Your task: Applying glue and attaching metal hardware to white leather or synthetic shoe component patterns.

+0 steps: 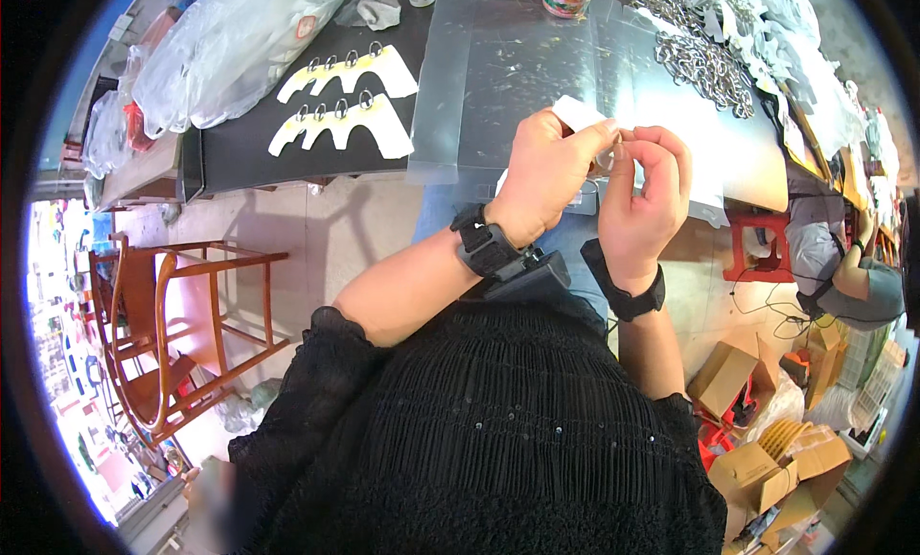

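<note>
While the left hand (541,176) pinches a small, flat white piece (575,112) above the bench (240,157) in the head view, the grip of the right hand (647,196) is pressed together just beside it, any object within too small to tell; the piece looks pale and straight-edged, partly hidden by fingers; scalloped cream-white strips (337,126) bear metal rings; glossy clear sheeting (498,61) and heaped silvery chain (704,66) lie beyond.

The plastic sheet (498,76) is passable; a metal pile (704,68) blocks right.
</note>
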Motion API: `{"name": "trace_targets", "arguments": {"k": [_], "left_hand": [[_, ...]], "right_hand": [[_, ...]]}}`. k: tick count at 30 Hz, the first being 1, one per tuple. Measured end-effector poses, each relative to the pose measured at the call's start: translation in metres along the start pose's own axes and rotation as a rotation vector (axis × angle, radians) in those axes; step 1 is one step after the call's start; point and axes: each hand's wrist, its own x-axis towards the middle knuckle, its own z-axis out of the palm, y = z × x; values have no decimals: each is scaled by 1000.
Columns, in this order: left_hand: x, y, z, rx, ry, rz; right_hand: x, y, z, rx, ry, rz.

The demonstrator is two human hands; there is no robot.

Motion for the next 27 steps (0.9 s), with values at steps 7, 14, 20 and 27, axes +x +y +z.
{"name": "trace_targets", "arguments": {"k": [7, 14, 20, 27], "left_hand": [[-2, -3, -1, -89, 49, -40], [-3, -9, -7, -142, 1, 3], [-3, -5, -9, -77, -67, 14], [4, -18, -7, -33, 96, -110]], "right_hand": [[-1, 10, 1, -19, -134, -32], [1, 11, -7, 407, -206, 405], [-4, 6, 1, 298, -117, 251], [-14, 8, 9, -120, -99, -81]]}}
